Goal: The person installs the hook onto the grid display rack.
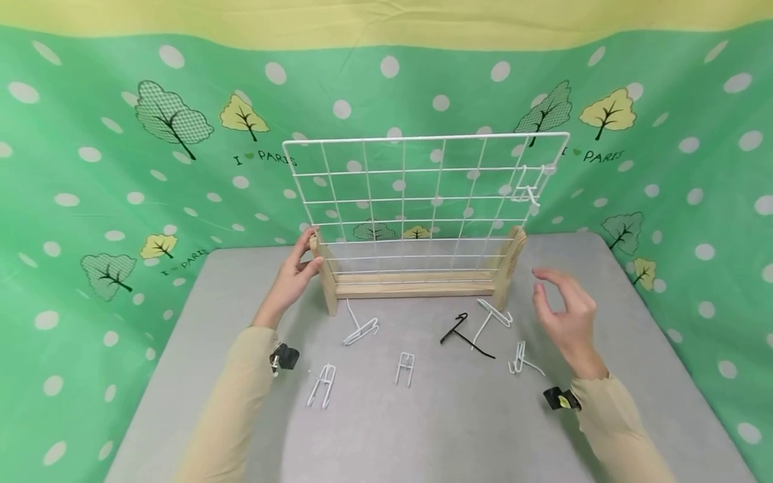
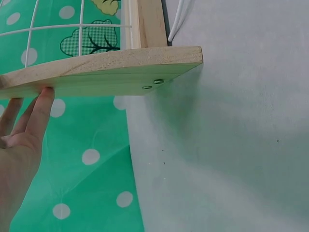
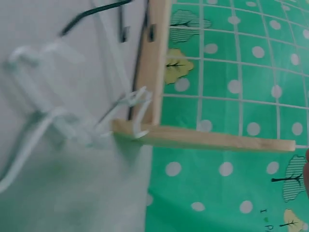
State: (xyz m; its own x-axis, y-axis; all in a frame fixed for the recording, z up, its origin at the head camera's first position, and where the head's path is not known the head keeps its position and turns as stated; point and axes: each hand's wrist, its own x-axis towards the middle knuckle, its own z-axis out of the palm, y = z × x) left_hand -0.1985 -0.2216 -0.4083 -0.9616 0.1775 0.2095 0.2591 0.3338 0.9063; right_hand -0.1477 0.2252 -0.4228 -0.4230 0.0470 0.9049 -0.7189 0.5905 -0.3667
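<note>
A white wire grid panel stands upright in a wooden base with a post at each end. My left hand touches the left post near its top. In the left wrist view, the fingertips rest against the post's outer face. To the right of the stand my right hand hovers, thumb and forefinger bent and nothing between them; only a sliver of it shows in the right wrist view. A white wire hook hangs on the grid's upper right corner.
Several loose hooks lie on the grey table before the stand: a black one, a white one at left, others in front and at right. A green dotted curtain surrounds the table's back and sides.
</note>
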